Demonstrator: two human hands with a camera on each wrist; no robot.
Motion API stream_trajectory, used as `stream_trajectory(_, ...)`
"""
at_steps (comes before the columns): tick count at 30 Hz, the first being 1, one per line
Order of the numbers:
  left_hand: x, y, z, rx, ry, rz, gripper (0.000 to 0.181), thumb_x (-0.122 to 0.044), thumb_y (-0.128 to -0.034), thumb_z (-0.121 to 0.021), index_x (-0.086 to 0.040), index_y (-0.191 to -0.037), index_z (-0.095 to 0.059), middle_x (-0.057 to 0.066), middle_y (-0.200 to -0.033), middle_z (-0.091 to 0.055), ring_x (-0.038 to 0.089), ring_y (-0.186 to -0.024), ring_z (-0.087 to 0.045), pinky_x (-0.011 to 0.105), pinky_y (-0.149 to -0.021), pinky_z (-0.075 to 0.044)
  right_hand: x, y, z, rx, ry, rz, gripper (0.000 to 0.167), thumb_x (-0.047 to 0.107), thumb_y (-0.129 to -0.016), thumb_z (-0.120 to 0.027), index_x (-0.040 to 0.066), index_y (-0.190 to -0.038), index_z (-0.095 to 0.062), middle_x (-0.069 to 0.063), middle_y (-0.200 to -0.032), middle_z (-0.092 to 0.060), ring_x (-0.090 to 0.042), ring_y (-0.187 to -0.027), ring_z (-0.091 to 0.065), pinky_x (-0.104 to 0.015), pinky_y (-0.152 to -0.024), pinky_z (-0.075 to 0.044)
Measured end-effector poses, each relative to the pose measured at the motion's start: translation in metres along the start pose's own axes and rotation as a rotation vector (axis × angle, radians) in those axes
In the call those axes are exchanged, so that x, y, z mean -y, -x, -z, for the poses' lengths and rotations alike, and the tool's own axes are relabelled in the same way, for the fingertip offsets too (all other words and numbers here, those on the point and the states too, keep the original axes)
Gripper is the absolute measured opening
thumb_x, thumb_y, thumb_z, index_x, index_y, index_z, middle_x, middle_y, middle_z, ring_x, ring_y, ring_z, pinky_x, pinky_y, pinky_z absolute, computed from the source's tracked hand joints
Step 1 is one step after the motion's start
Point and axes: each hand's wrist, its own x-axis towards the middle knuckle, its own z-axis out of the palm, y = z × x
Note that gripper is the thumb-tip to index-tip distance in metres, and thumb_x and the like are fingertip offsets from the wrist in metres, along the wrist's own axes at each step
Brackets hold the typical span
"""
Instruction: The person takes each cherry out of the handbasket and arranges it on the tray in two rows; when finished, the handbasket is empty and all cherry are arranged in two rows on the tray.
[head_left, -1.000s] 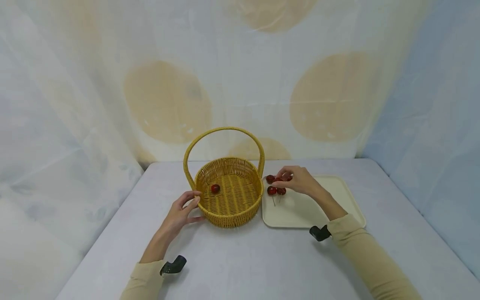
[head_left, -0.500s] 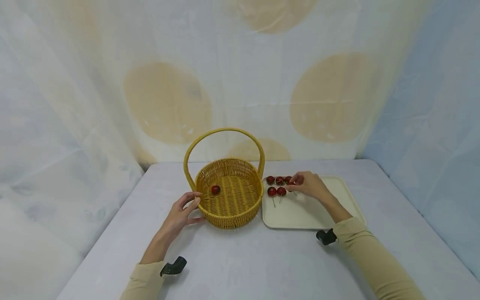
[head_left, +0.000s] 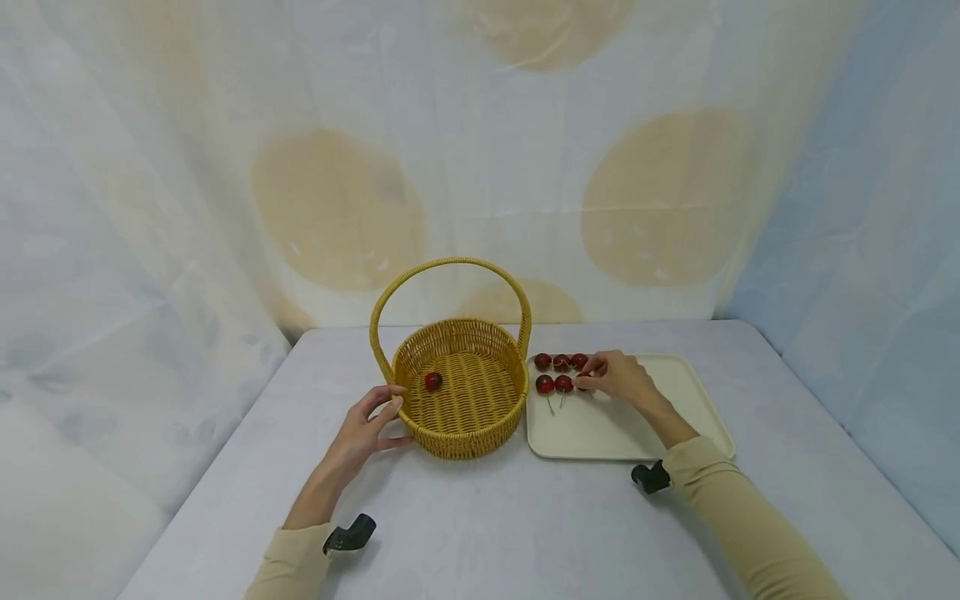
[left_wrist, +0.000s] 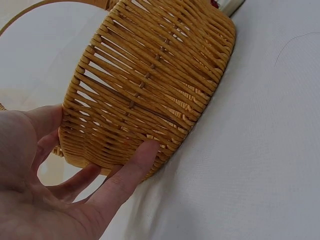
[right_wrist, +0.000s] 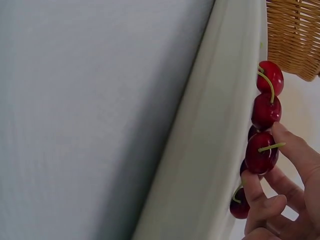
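Note:
A yellow wicker basket (head_left: 461, 442) with a tall arched handle stands mid-table, one dark red cherry (head_left: 432, 381) lying inside near its left side. My left hand (head_left: 360, 433) grips the basket's left rim; in the left wrist view its fingertips (left_wrist: 147, 150) press the woven outer wall. Over the cream tray (head_left: 600, 433), my right hand (head_left: 618, 379) pinches a stemmed cherry (right_wrist: 262, 152) between thumb and fingers. That cherry sits at the right end of the front row, beside two others; a back row of cherries (head_left: 561, 362) lies behind it.
The tray stands right beside the basket, on a white-covered table (head_left: 480, 533). A patterned curtain (head_left: 502, 192) hangs behind the table and along both sides. A dark wrist camera (head_left: 350, 533) juts from the left sleeve and another camera (head_left: 650, 477) from the right.
My right hand has moved right and slightly toward me, bringing a cherry to the front row's right end and uncovering the back row. My left hand has stayed on the basket.

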Motion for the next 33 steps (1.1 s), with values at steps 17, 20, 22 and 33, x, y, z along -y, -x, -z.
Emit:
stream_trajectory(17,0.001,-0.002,-0.001,-0.005,0.001,0.009,0.05,-0.039,-0.0967,-0.059,-0.012,-0.137,-0.047,0.007,-0.149,-0.036,0.039,-0.134,-0.044,0.051,-0.085,-0.06,0.0,0.001,0.009,0.025,0.035,-0.013,0.043,0.047,-0.086,-0.072,0.01,-0.106,-0.07,-0.009,-0.094,-0.071,-0.02,-0.079,-0.063,-0.029,-0.06,-0.048)
stream_trajectory(20,0.0,-0.002,-0.001,-0.009,-0.004,0.009,0.05,-0.04,-0.0963,-0.06,-0.012,-0.137,-0.047,0.007,-0.149,-0.036,0.039,-0.134,-0.045,0.051,-0.084,-0.06,0.002,0.001,0.015,0.023,0.047,-0.006,0.044,0.048,-0.088,-0.07,0.009,-0.108,-0.069,-0.012,-0.099,-0.072,-0.023,-0.084,-0.065,-0.033,-0.064,-0.052)
stream_trajectory(22,0.0,-0.002,-0.001,-0.009,-0.006,0.007,0.052,-0.04,-0.0962,-0.06,-0.011,-0.138,-0.046,0.007,-0.149,-0.036,0.039,-0.133,-0.045,0.051,-0.084,-0.06,0.005,0.001,0.02,0.021,0.045,-0.004,0.043,0.047,-0.089,-0.069,0.008,-0.108,-0.069,-0.015,-0.103,-0.071,-0.028,-0.089,-0.066,-0.036,-0.068,-0.054)
stream_trajectory(33,0.001,-0.002,0.001,-0.017,-0.012,0.01,0.053,-0.041,-0.0956,-0.06,-0.012,-0.138,-0.046,0.007,-0.15,-0.036,0.04,-0.134,-0.045,0.052,-0.085,-0.06,0.035,-0.002,0.03,0.035,0.035,0.065,0.036,0.041,-0.092,-0.066,0.008,-0.107,-0.07,-0.01,-0.093,-0.075,-0.02,-0.077,-0.068,-0.029,-0.059,-0.052)
